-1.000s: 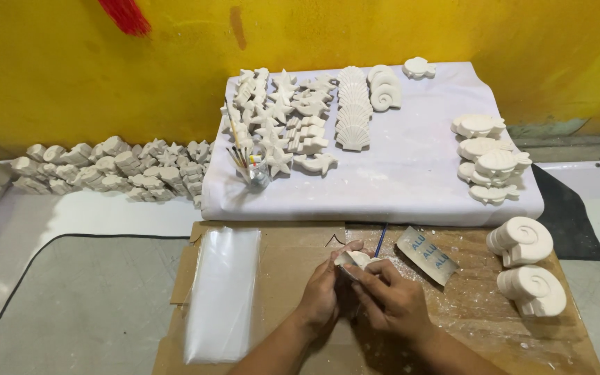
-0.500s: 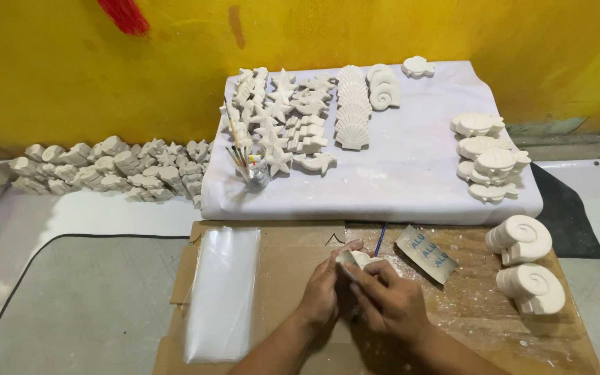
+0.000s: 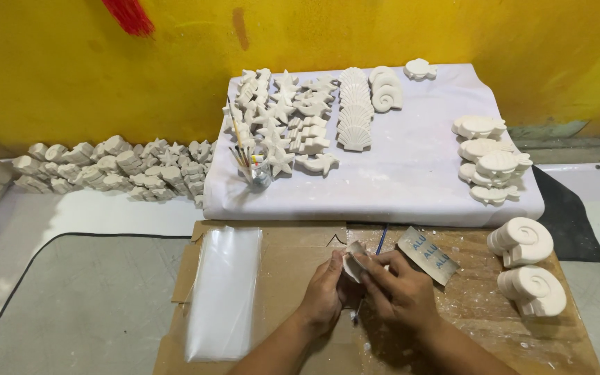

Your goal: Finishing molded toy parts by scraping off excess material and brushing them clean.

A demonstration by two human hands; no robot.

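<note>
My left hand [image 3: 324, 292] and my right hand [image 3: 397, 288] meet over a brown cardboard sheet [image 3: 293, 253]. Between them is a small white plaster piece [image 3: 351, 267], held by the left hand. The right hand's fingers press a scrap of sandpaper [image 3: 360, 251] against its top. A blue pen [image 3: 380, 240] lies just behind the hands, and a larger grey sandpaper sheet [image 3: 428, 254] lies to the right of them.
Two white plaster snail shells [image 3: 526, 264] stand at the cardboard's right. A clear plastic sheet [image 3: 223, 292] lies at its left. Behind, a white cloth [image 3: 411, 167] bears several plaster sea shapes and a jar of brushes [image 3: 255, 173]. More casts [image 3: 112, 167] line the yellow wall.
The hands stay in place over the cardboard; the right hand's fingers have shifted slightly on the plaster piece. Nothing else has moved.
</note>
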